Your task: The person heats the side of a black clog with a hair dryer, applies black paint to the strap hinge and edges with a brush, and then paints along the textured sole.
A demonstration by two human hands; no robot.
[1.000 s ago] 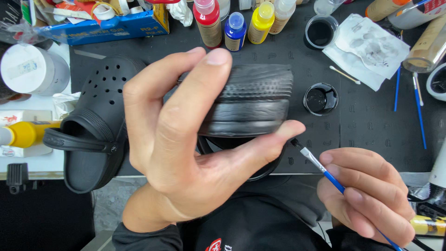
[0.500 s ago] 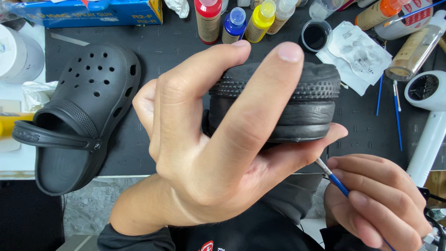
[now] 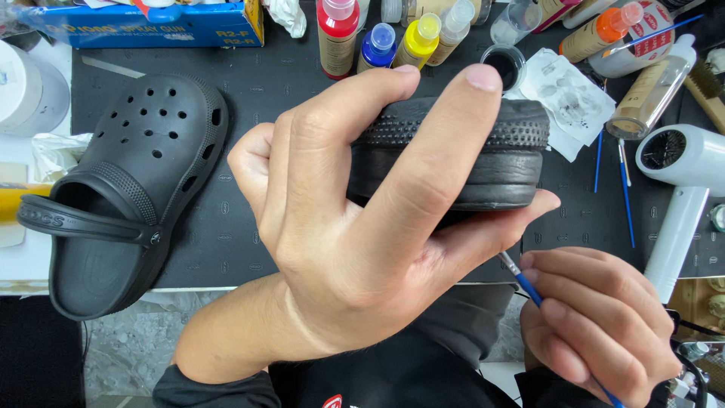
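My left hand (image 3: 362, 227) grips a black clog (image 3: 483, 155) turned on its side, fingers over its ribbed sole edge and thumb beneath. Just below it, my right hand (image 3: 596, 325) pinches a thin blue-handled paintbrush (image 3: 526, 282), whose tip points up at the clog's lower edge beside my thumb. A second black clog (image 3: 128, 189) with holes and a heel strap lies flat on the black mat (image 3: 249, 98) to the left.
Paint bottles in red (image 3: 337, 34), blue (image 3: 377, 45) and yellow (image 3: 419, 38) stand at the back. A small black paint cup (image 3: 504, 64), a stained paper towel (image 3: 570, 94), spare brushes (image 3: 625, 196) and a white hair dryer (image 3: 683, 189) lie to the right. A blue box (image 3: 136, 26) sits back left.
The held clog and my left hand have come closer and higher in view. My right hand with the brush has shifted slightly, its tip staying near the clog's lower edge.
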